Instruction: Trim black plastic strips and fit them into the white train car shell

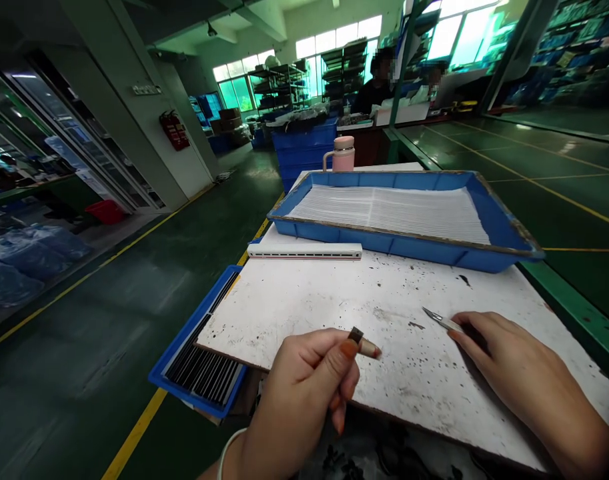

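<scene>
My left hand (317, 373) is raised over the front edge of the white worktable (309, 300). Its thumb and forefinger pinch a small dark flat piece (355, 335), whose exact kind I cannot make out. A beige cover (368, 348) wraps one fingertip of that hand. At the right, my right hand (504, 363) rests on the tabletop, fingers closed around a craft knife (441, 321) with its blade pointing up and left. Behind the left hand lies a long white bar (304, 251) with a row of dark slots along its side.
Across the table's back sits a blue tray (404, 245) holding many thin white strips (384, 210). A pink mug (343, 155) stands behind it. Below the left edge is a blue crate (159, 377) of dark strips. Two people (379, 87) are in the background.
</scene>
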Motion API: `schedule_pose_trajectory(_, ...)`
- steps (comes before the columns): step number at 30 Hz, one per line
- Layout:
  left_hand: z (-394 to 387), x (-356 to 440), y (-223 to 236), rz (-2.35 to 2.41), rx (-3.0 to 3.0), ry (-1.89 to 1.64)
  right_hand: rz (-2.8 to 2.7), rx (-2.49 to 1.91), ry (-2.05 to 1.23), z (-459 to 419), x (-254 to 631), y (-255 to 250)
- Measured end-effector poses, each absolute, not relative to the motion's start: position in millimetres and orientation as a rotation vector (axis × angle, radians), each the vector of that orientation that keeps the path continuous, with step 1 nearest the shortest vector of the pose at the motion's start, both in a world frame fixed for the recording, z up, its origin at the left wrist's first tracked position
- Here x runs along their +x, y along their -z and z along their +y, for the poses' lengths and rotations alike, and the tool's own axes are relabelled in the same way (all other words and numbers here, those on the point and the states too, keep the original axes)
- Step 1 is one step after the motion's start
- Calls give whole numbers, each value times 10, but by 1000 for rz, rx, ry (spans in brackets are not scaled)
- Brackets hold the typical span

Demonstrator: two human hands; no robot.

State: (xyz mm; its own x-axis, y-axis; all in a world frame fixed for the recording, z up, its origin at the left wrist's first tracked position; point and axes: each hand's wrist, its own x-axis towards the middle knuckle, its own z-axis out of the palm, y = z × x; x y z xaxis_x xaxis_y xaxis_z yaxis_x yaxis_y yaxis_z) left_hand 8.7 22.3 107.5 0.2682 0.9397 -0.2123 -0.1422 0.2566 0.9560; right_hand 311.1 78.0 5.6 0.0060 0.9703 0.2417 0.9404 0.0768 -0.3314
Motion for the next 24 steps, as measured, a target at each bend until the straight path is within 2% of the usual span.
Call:
schedule_pose_trajectory(11, 312, 67, -1133, 1286, 1834, -917, -2003, -1960, -96, 765, 3107, -72)
schedule_pose_trajectory(19, 325, 6, -1132, 1224, 1923, -1019, -2019, -1980, -83, 760, 3092, -118)
schedule_pose_trajectory(24, 305, -14, -1143, 1269, 1969, -887, -2014, -1991, -92, 738, 3079, -142)
